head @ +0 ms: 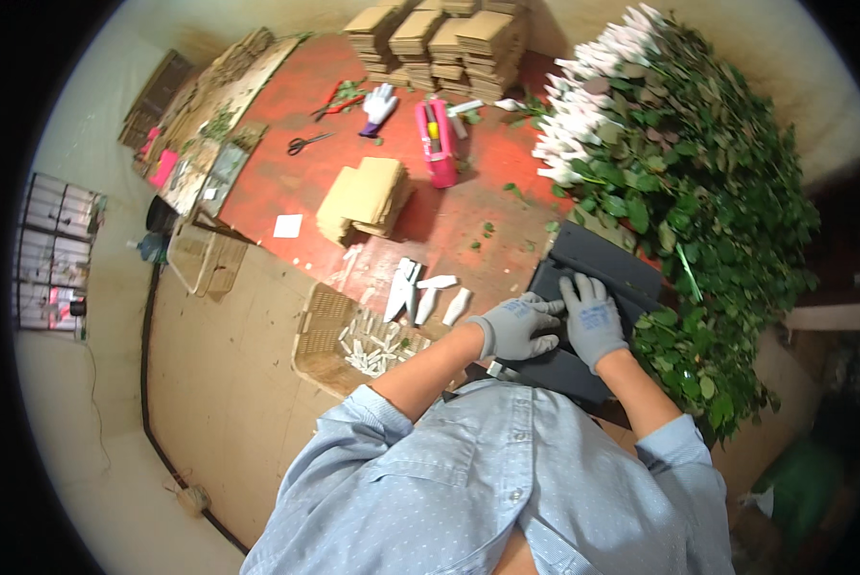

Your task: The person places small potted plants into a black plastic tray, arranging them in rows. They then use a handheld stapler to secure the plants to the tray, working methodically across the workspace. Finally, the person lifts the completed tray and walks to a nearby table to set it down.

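My left hand [522, 327], in a grey work glove, rests on a black board or tray [602, 259] at the table's near right edge, its fingers pointing right. My right hand [592, 316], gloved alike, lies flat on the same black surface just beside it, fingers pointing away from me. Whether either holds something thin cannot be told. White sleeve-like pieces [457, 306] lie left of my hands. A large heap of leafy cut stems [725, 201] with white-netted flower heads [581, 108] lies to the right, its leaves close to my right hand.
Cardboard pieces [376, 190] are stacked on the red table [279, 180], more [437, 47] at the back. A pink tool or dispenser [437, 144], scissors [309, 143], pruning shears [336, 104] and a spare glove [380, 106] lie about. A plastic crate [315, 338] holds small white pieces at the near edge.
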Tool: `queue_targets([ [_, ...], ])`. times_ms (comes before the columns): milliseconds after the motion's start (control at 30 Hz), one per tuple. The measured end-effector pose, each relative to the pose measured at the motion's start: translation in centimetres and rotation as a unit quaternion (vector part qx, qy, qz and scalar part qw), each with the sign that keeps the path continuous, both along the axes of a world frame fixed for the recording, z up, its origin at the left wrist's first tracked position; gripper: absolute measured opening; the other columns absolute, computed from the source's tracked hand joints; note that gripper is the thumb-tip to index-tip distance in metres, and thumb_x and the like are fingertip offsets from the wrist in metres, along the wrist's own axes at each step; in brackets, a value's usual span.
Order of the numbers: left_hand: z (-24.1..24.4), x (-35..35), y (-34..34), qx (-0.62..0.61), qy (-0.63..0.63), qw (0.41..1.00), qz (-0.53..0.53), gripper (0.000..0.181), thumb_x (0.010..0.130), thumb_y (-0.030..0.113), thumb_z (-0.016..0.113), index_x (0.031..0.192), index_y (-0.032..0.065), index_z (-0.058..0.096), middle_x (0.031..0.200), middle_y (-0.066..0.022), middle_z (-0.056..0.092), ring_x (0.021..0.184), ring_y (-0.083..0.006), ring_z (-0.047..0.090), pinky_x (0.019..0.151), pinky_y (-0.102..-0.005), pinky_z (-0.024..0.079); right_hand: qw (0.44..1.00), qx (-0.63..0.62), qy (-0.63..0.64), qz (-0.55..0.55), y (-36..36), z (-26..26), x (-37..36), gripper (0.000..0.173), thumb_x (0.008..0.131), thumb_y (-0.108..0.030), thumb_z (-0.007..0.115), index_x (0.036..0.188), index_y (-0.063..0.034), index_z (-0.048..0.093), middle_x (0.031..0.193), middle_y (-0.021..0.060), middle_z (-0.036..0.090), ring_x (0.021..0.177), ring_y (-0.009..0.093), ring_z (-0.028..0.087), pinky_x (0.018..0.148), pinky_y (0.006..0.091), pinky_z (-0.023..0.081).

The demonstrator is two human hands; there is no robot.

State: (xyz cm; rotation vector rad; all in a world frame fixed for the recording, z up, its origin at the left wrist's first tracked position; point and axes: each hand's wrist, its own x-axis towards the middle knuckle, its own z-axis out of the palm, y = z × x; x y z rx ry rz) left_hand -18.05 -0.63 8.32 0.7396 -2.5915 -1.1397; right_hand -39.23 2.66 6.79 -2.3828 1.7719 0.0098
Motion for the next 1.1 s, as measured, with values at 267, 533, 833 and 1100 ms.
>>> queue_targets([
  [267,-6.8,10.2,1.0,-0.078,-0.180,0.858,0.475,0.064,0.092,0.039,0.071,0.144,0.0085,0.049,0.130,-0.0255,0.058,0.104,-0.0389,0.068,0.085,-0.0450,0.056,1.000,-0.002,0.002,-0.017,0.1,0.3,0.3,0.059,0.087,-0.010,0.059,0.145,-0.0114,0.051,0.147,0.0160,0.047,0.134,0.035,0.045,0.103,0.0547,0.045],
  [533,-10.9,11.0,4.5,-0.004,-0.295,0.894,0.336,0.034,0.093,0.021,0.061,0.125,0.0136,0.055,0.120,-0.0205,0.057,0.103,-0.0413,0.066,0.082,-0.0503,0.056,0.999,-0.010,-0.026,-0.017,0.0,-0.1,0.0,0.061,0.083,-0.005,0.062,0.143,-0.0108,0.053,0.145,0.0155,0.047,0.133,0.036,0.044,0.105,0.0530,0.042],
  [833,-8.9,26.9,16.2,0.093,-0.551,0.751,0.352,0.081,0.082,0.045,0.077,0.148,0.0135,0.043,0.133,-0.0181,0.060,0.110,-0.0370,0.068,0.087,-0.0499,0.057,0.999,-0.026,-0.031,-0.027,0.3,-0.1,0.0,0.060,0.082,-0.007,0.062,0.141,-0.0112,0.055,0.143,0.0156,0.049,0.131,0.036,0.046,0.102,0.0540,0.043],
  [1100,-2.1,25.3,-3.3,-0.221,-0.238,0.764,0.557,0.058,0.086,0.048,0.074,0.123,0.0048,0.062,0.109,-0.0210,0.066,0.105,-0.0394,0.063,0.090,-0.0485,0.051,0.999,-0.033,-0.039,-0.018,0.3,-0.4,-0.1,0.059,0.082,-0.008,0.063,0.140,-0.0118,0.056,0.142,0.0157,0.050,0.131,0.037,0.046,0.103,0.0549,0.043],
])
